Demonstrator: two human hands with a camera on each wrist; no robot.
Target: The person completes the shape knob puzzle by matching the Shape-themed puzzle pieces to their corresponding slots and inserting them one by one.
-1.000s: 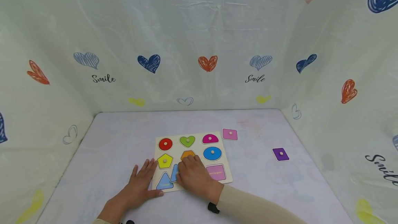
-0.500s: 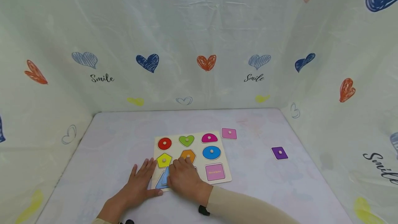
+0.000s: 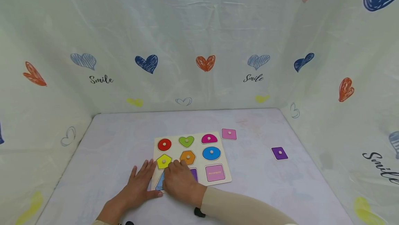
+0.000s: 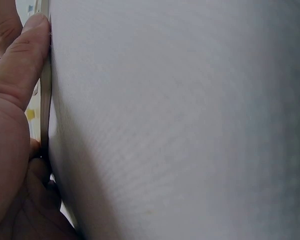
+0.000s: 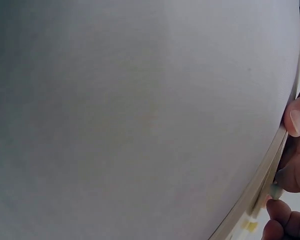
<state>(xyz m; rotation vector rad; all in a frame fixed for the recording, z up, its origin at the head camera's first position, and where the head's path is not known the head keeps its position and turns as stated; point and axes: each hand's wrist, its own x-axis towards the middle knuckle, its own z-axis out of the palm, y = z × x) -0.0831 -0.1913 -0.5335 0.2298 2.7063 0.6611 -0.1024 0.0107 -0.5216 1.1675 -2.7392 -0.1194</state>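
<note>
A pale wooden knob puzzle board (image 3: pixel 199 164) lies on the table. My right hand (image 3: pixel 182 182) is over its lower left part, pinching a blue triangle puzzle piece (image 3: pixel 159 183) at the triangle recess; the hand covers most of both. In the right wrist view, curled fingers (image 5: pixel 282 212) are around a small knob (image 5: pixel 276 191) close over the board. My left hand (image 3: pixel 136 186) lies with fingers spread along the board's left edge, thumb at the near corner. In the left wrist view, a digit (image 4: pixel 22 62) presses against the board's side (image 4: pixel 45 110).
Red circle (image 3: pixel 164 145), green heart (image 3: pixel 186 141), yellow pentagon (image 3: pixel 161 163), orange hexagon (image 3: pixel 187 155) and blue oval (image 3: pixel 211 153) pieces sit in the board. A pink recess (image 3: pixel 215 172) shows lettering. A pink piece (image 3: pixel 229 134) and a purple piece (image 3: pixel 279 153) lie on the table to the right.
My right hand has moved left with the blue triangle, from the board's lower middle onto the triangle recess, uncovering part of a purple recess. The left hand has stayed at the edge.
</note>
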